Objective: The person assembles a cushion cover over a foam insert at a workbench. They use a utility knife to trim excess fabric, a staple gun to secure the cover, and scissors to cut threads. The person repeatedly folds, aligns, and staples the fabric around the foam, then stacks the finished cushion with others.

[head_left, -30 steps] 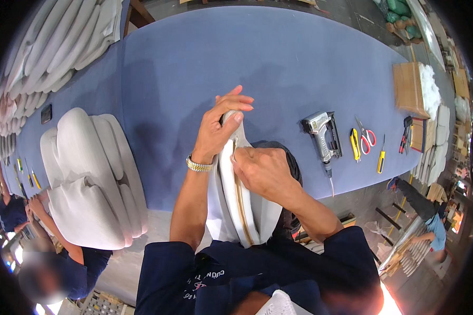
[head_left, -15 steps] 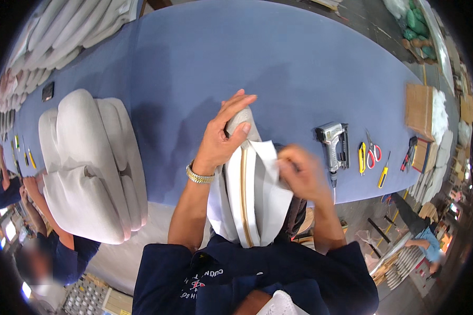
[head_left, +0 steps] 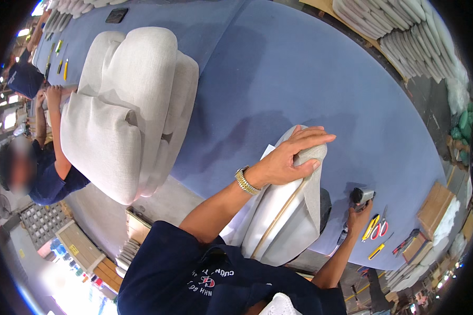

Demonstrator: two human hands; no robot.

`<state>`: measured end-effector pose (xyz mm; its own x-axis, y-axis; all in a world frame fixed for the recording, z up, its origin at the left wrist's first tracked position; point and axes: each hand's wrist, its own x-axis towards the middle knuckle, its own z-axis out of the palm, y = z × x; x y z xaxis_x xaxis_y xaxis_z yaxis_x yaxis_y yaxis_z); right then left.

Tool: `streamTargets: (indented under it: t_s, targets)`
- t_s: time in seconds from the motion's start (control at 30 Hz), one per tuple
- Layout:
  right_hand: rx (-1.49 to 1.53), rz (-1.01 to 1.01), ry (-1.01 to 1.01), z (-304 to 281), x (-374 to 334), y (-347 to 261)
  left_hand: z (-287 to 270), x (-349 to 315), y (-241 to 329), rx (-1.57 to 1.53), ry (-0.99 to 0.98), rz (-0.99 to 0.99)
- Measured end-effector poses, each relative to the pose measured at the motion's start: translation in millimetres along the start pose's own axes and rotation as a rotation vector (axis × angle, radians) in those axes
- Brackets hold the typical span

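Note:
In front of my body stands a long padded piece (head_left: 273, 226), with pale grey cloth, white padding and a thin tan strip along its length. My left hand (head_left: 289, 157), with a gold watch at the wrist, is wrapped over its rounded far end, thumb on the near side and fingers across the cloth. A loose flap of grey cloth (head_left: 311, 197) hangs along its right side. At the right, my right hand (head_left: 358, 216) has its fingers round a silver and black staple gun (head_left: 362, 196) at the blue table; part of the tool is hidden by the hand.
A stack of grey upholstered cushions (head_left: 136, 100) stands at the left on the blue table (head_left: 299, 68). Right of the staple gun lie a yellow cutter (head_left: 370, 228), red-handled scissors (head_left: 382, 228) and a yellow screwdriver (head_left: 377, 251). A co-worker (head_left: 52, 168) is at the far left.
My right hand has left the cloth flap and reached right to the staple gun, now gripping it. My left hand stays on the padded end. The whole view has swung to the right.

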<state>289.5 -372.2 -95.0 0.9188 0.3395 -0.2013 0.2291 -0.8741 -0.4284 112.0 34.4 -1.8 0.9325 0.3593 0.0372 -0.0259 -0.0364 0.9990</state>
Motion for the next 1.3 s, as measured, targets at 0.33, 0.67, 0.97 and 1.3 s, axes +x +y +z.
streamTargets:
  t_s: [0.33,0.67,0.97,1.3]
  targets:
    - [0.488,-0.460,-0.266,-101.9,3.6,-214.0,0.7,2.6,-7.8,0.019,0.029,0.045]
    - [0.437,-0.634,-0.589,-99.1,15.0,-287.8,0.2,1.6,-13.3,0.008,0.008,0.052]
    - [0.335,-0.553,-0.749,-108.5,17.7,-313.8,-3.1,4.4,-11.4,-0.042,-0.003,0.061]
    - [0.188,-0.481,-0.761,-99.7,25.6,-330.8,-1.8,7.2,-23.8,-0.093,0.005,0.082]
